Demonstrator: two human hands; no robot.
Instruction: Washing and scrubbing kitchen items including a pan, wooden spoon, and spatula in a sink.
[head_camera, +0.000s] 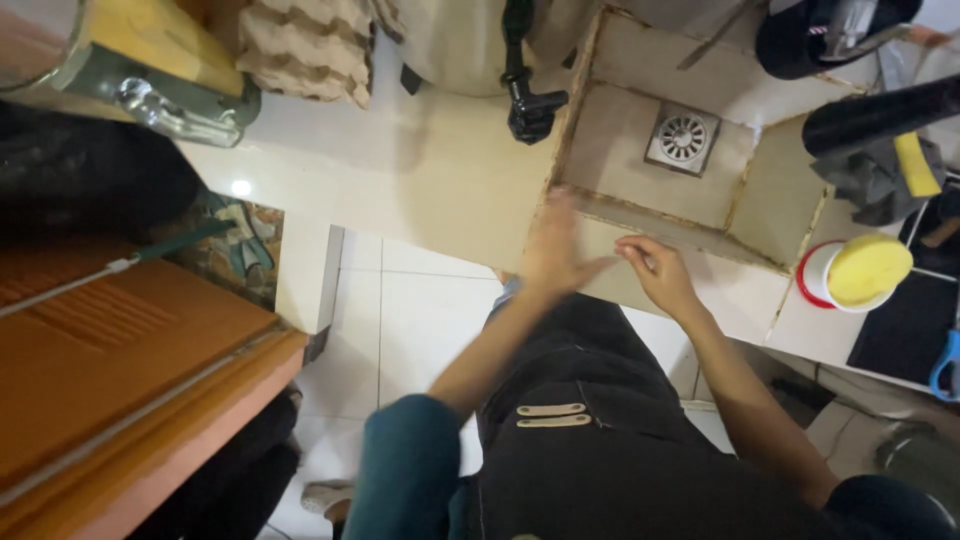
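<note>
My left hand (556, 245) is blurred, fingers spread, lying over the near edge of a sunken tiled floor pit (640, 150) with brown grime along its joints. My right hand (655, 270) rests just to its right on the same tiled ledge, fingers curled loosely, holding nothing that I can see. A square metal floor drain (683, 138) sits in the pit beyond both hands. My dark trousers and teal sleeves fill the lower middle.
A white tub with a red rim and a yellow sponge (858, 272) stands right of the right hand. A black hose nozzle (528, 100) hangs at the top. An orange wooden door (110, 360) lies left, a yellow bucket (150, 55) top left.
</note>
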